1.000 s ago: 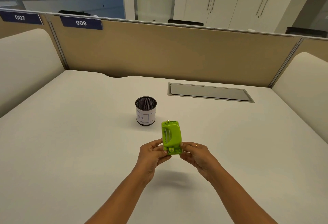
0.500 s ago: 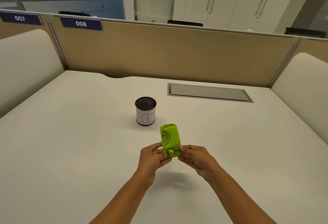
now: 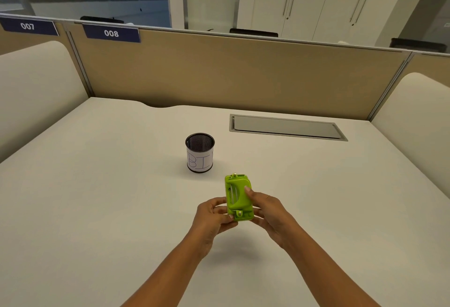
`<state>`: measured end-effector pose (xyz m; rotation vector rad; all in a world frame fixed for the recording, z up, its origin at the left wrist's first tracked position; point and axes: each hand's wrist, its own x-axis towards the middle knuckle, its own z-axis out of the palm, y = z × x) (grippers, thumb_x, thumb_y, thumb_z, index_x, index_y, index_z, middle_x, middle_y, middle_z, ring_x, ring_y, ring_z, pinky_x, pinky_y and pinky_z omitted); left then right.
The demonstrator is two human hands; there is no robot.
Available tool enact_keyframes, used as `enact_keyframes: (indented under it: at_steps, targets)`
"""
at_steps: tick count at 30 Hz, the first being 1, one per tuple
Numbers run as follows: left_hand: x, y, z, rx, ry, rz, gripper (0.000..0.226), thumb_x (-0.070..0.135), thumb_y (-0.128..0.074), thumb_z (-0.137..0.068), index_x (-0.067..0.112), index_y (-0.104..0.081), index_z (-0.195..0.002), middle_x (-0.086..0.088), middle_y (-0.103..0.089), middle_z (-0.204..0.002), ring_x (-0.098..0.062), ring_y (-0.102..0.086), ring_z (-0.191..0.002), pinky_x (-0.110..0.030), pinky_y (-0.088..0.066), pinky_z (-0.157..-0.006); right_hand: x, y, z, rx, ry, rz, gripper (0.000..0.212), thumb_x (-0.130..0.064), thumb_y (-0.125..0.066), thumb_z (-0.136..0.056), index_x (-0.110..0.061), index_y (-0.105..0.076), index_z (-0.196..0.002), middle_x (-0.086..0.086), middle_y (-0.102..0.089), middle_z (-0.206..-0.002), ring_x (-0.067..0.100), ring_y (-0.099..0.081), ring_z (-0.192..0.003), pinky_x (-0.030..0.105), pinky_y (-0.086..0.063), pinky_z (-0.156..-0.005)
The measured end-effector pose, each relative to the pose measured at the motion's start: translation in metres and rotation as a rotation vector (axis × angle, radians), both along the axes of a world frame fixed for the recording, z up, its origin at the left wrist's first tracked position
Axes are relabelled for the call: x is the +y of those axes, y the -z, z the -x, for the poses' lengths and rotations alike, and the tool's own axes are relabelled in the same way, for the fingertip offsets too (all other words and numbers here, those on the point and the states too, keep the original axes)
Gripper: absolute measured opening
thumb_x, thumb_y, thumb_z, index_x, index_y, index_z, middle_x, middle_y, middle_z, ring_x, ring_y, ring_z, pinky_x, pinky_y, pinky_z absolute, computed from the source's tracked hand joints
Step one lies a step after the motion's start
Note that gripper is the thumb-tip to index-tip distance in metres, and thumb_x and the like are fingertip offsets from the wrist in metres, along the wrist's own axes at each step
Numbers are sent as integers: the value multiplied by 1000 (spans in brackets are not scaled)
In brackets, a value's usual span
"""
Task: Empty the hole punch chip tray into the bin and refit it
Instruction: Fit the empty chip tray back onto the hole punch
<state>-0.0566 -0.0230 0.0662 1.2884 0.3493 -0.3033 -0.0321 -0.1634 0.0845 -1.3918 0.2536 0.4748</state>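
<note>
Green hole punch [image 3: 238, 197] gripped by left hand [image 3: 212, 216] and right hand [image 3: 269, 211], chip tray hidden, just short of bin [image 3: 200, 152], open desk [image 3: 97, 209] around

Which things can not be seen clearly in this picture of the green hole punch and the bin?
- Chip tray: head view, not distinguishable on the hole punch; left hand and right hand cover its sides.
- Bin contents: dark mesh interior hides them.
- Bin label: last letter curves out of sight.
</note>
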Motion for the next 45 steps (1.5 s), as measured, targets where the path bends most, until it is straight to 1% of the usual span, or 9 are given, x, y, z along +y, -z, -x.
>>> enact_keyframes:
  at_steps: [5,9,16,19,21,25,30,40,45]
  targets:
    - [1,-2,-1,-1,66,-36,25,-10,-58,-80,10,-60,-96,-11,-70,-90,-22,-67,-83,-26,-56,-76,0,0,3,-8,-2,-18,29,-27,-60,-86,-7,-63,-106,6,-71,-90,16,-67,-79,19,-53,-60]
    - [0,-4,-3,20,22,-29,15,2,-52,-89,10,-64,-90,-9,-71,-80,-20,-68,-73,-22,-56,-65,-2,1,4,-29,-7,-14,25,-24,-61,-85,-8,-64,-104,7,-70,-92,16,-67,-81,18,-52,-59]
    - [4,-7,-7,13,-20,-4,16,11,-52,-93,13,-61,-106,-11,-70,-89,-23,-71,-64,-28,-59,-60,-2,1,3,-39,-50,7,17,-26,-61,-86,-13,-66,-96,4,-71,-89,13,-67,-79,17,-52,-60]
    - [5,-6,-8,11,-41,-28,14,7,-54,-91,10,-60,-103,-12,-69,-86,-20,-71,-54,-27,-59,-54,0,2,4,-55,-59,18,24,-26,-60,-86,-10,-65,-104,5,-71,-92,13,-67,-81,14,-53,-58]
    - [6,-4,-9,6,-53,-45,14,4,-53,-91,8,-59,-103,-13,-69,-85,-20,-70,-53,-28,-59,-53,2,4,4,-95,-50,63,30,-26,-62,-85,-9,-65,-110,7,-71,-98,14,-67,-87,16,-53,-64]
    - [5,-1,-8,-6,-85,-77,12,2,-52,-90,10,-59,-97,-13,-68,-81,-20,-70,-51,-27,-57,-50,2,11,-2,-199,66,259,40,-27,-69,-79,-9,-65,-114,8,-69,-110,21,-63,-105,32,-50,-91]
    - [6,4,-10,7,-104,-99,16,0,-52,-90,6,-58,-103,-14,-67,-84,-20,-69,-51,-28,-57,-49,-1,11,-6,-224,91,206,17,-9,-65,-82,-7,-67,-99,13,-68,-94,24,-64,-90,24,-54,-75]
    - [3,9,-12,28,-71,-76,16,3,-51,-91,7,-58,-105,-11,-67,-83,-18,-69,-51,-24,-56,-49,-6,13,-17,-111,66,76,21,3,-59,-84,8,-63,-103,11,-65,-78,19,-63,-71,17,-57,-58]
    - [7,15,-16,68,-30,-166,26,10,-47,-95,9,-57,-119,-12,-66,-99,-24,-65,-75,-24,-54,-63,-15,21,-28,-58,159,98,24,4,-58,-84,11,-60,-107,10,-61,-75,18,-60,-68,15,-55,-53]
